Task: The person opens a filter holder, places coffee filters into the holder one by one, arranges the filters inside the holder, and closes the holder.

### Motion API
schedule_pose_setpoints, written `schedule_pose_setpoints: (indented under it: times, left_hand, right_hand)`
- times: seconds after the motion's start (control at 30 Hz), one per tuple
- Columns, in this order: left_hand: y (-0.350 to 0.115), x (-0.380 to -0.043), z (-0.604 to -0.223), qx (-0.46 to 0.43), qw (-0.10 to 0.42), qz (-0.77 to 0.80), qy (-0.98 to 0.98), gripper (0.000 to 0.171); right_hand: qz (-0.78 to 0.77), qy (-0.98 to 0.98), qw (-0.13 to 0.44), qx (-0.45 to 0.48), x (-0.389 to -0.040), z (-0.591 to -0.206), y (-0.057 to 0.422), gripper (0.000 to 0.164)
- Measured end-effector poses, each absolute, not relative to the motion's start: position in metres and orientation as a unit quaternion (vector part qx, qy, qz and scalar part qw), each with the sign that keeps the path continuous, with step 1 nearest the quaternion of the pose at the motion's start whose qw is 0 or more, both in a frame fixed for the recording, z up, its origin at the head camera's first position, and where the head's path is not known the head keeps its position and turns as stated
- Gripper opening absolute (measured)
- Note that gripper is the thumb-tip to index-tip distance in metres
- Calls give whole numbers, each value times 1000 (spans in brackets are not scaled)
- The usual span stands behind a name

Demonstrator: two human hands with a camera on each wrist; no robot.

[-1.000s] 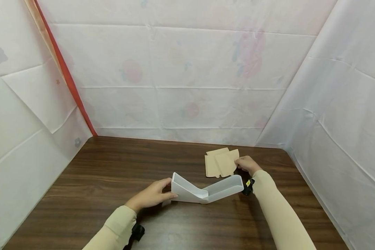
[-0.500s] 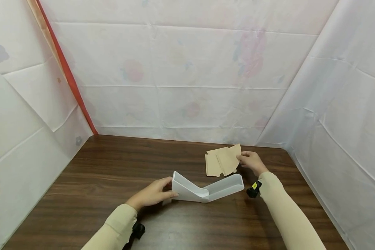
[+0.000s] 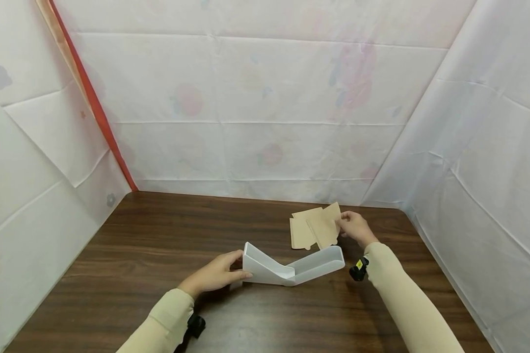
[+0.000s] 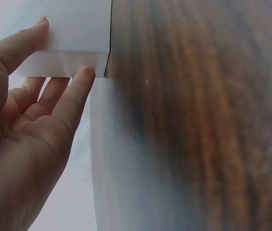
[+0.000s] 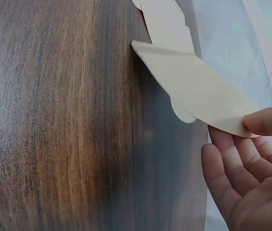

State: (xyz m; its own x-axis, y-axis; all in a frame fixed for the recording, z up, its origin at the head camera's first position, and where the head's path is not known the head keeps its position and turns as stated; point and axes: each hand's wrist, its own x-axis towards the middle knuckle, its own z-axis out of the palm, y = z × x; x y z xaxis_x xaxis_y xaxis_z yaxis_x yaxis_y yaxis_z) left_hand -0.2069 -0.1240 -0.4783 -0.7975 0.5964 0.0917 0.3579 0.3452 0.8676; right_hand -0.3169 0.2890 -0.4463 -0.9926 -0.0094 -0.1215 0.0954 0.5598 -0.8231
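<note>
White plastic, by its look, made up the bent holder [image 3: 267, 269] near the middle of the bench [image 3: 181, 230], its two hollow arms meeting in a shallow V with their open sides facing up. The left hand [image 3: 218, 273] gripped it by its left end, the thumb on one face and the fingertips against the end wall; this hold was probably meant to steady the light-looking piece while leaving both troughs unobstructed. Just beyond the holder's right arm, on the far right part of the bench, lay the flat tan cards [image 3: 301, 233], overlapping one another. The right hand [image 3: 355, 228] pinched the right edge of the topmost card [image 3: 326, 225], thumb above and fingers beneath, so that this edge stood tilted up from the bench while its left side lay over the others; taking it by the outer edge likely made a thin sheet easier to separate from its neighbours. A crease and a small rounded tab showed on it in the right wrist view. Both arms came in from the near side, the left sleeve [image 3: 159, 323] slanting inward and the right sleeve [image 3: 406, 289] stretching farther across, with the right wrist angled left toward the cards and the left hand lying low, pointing right.
</note>
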Motion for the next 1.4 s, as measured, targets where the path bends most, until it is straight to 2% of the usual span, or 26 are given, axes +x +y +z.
schedule_pose_setpoints:
  times: [0.2,0.63,1.0,1.4]
  left_hand:
    - [-124,-206,-478,294,127,491,810,33]
    - [-123,-206,-479,301,125,488,809,33]
    - [-125,-206,-477,299,124,490,809,34]
    - [-127,-206,-480,301,118,489,810,33]
  right_hand:
    - [-472,881,36,6,-312,-435,288,33]
    - [-420,895,-66,-137,-288,-386,268,26]
    - [-454,868,-67,-191,-262,-356,244,22]
    - [-426,871,-65,-234,-233,-332,209,14]
